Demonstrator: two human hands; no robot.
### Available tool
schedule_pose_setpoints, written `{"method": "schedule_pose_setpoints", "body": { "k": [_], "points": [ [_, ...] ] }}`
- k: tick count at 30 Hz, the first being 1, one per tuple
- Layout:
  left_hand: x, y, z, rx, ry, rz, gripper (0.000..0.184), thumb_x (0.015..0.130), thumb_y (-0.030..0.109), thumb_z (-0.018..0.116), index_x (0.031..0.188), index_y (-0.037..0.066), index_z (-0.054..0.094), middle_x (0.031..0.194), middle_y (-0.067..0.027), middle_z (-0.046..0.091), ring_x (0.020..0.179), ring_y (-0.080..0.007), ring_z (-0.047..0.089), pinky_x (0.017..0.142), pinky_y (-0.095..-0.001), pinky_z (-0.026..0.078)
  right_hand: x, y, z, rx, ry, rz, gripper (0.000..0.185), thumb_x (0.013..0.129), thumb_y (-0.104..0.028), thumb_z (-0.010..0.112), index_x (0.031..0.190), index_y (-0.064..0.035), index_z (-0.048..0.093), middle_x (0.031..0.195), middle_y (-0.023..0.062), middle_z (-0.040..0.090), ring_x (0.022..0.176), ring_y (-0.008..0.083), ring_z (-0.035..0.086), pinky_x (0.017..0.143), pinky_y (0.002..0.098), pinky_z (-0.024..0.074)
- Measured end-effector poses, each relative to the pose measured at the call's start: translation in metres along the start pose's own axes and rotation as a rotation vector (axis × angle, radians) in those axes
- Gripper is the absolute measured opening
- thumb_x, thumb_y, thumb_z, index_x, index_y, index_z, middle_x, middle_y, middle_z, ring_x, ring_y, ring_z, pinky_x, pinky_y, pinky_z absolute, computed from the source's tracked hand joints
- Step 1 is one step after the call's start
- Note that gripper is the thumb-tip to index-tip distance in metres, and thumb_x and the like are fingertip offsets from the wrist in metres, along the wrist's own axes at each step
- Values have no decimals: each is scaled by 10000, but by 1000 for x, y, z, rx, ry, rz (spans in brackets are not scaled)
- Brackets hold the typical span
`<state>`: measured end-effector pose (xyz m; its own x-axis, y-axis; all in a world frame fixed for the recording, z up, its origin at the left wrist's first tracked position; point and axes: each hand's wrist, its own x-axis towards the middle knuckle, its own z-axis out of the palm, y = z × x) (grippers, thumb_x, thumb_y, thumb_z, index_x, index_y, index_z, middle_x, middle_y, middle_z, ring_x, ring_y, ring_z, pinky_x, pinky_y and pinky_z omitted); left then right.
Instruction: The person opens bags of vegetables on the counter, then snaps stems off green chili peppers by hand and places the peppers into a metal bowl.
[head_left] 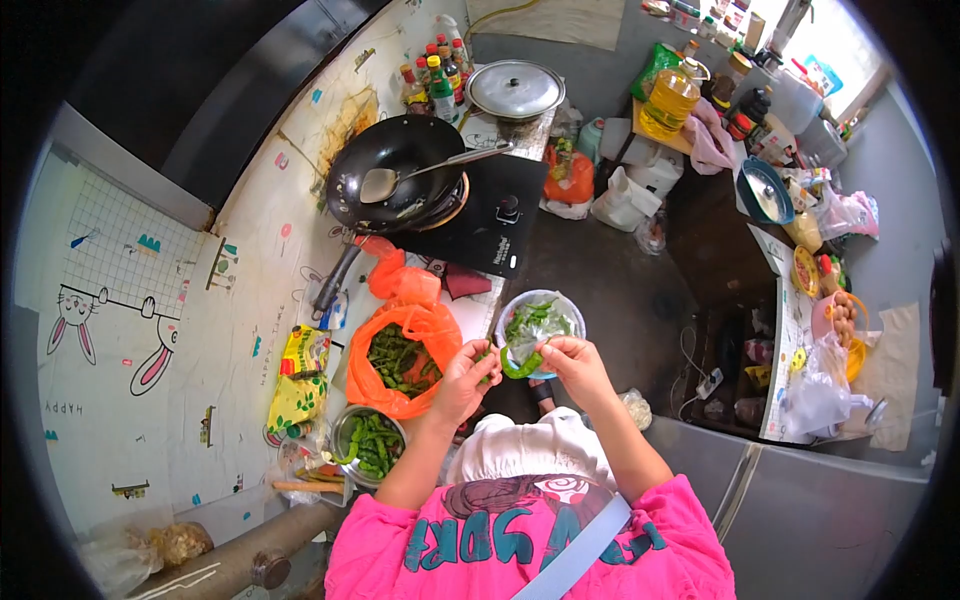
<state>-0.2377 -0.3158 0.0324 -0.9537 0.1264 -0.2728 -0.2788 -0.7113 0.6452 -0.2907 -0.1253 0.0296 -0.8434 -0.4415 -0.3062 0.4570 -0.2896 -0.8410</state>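
Observation:
Between my hands is a curved green pepper (pixel 521 368), its upper end pinched by the fingers of my right hand (pixel 578 370). My left hand (pixel 466 380) is closed, fingertips pressed together; a small dark green bit shows there, too small to name. Below the hands stands a white bowl (pixel 577 312) with green pieces and a clear plastic bag in it. Left of my left hand an orange plastic bag (pixel 440 330) lies open with many green peppers (pixel 393 357) inside. Nearer me, a metal pot (pixel 345 436) holds more green peppers (pixel 375 443).
A black wok (pixel 350 165) with a metal spatula (pixel 378 186) sits on the stove (pixel 490 225). Beyond are a lidded pan (pixel 515 88) and sauce bottles (pixel 441 92). A yellow packet (pixel 300 380) leans at the left wall. A cluttered shelf and a grey cabinet (pixel 830 510) stand right.

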Motion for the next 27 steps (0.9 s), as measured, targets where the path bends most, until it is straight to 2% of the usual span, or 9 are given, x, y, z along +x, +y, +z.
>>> {"method": "schedule_pose_setpoints", "body": {
  "k": [2,4,5,7,10,13,16,20,27],
  "points": [
    [-3,3,6,-71,-27,6,176,839,122,559,929,56,423,929,-63,490,716,-100,483,648,-243,425,-1,-2,3,6,-10,0,162,817,-156,604,870,-8,645,712,3,599,636,52,524,584,179,409],
    [-8,5,13,-116,-60,36,235,806,116,612,900,74,400,929,-70,500,741,-95,488,664,-245,427,-2,-5,6,46,-27,4,139,833,-117,575,876,10,613,708,19,580,627,81,545,599,255,487],
    [-10,6,18,46,-53,129,265,787,105,633,891,80,390,934,-77,505,760,-98,492,678,-246,428,-3,-7,8,67,-35,5,127,841,-97,561,880,19,597,706,26,571,622,95,556,607,294,525],
    [-12,6,31,371,-38,313,330,748,83,675,873,91,369,944,-92,515,798,-103,500,707,-248,431,-7,-12,12,172,-65,33,145,831,-112,581,882,19,615,728,34,597,645,96,564,624,241,492],
    [-18,15,46,445,30,284,342,724,-20,657,804,88,342,932,-82,517,843,-86,474,746,-231,408,-10,-15,16,251,-102,53,155,827,-111,587,895,25,614,765,54,613,666,111,578,631,223,484],
    [-23,21,56,561,23,442,344,724,-17,658,800,84,338,917,-93,521,836,-95,488,737,-230,418,-18,-27,26,270,-131,46,155,825,-91,581,913,35,599,801,72,614,692,122,585,648,233,488],
    [-30,28,67,600,53,507,361,691,-34,672,786,85,345,882,-104,552,844,-137,521,729,-248,431,-23,-38,33,223,-192,-15,158,814,-53,578,938,45,584,827,81,611,722,126,584,673,242,483],
    [-34,35,70,921,-7,700,365,679,-33,687,774,75,352,893,-123,567,819,-156,553,679,-252,448,-26,-42,36,208,-235,-63,187,789,1,579,969,49,570,842,80,607,743,122,576,698,249,475],
    [-35,36,76,1184,-59,879,342,673,-22,705,744,58,380,875,-148,593,709,-193,585,577,-260,454,-27,-43,39,118,-183,-62,226,768,46,550,994,54,558,860,71,607,750,117,577,702,237,471]
  ]
}}
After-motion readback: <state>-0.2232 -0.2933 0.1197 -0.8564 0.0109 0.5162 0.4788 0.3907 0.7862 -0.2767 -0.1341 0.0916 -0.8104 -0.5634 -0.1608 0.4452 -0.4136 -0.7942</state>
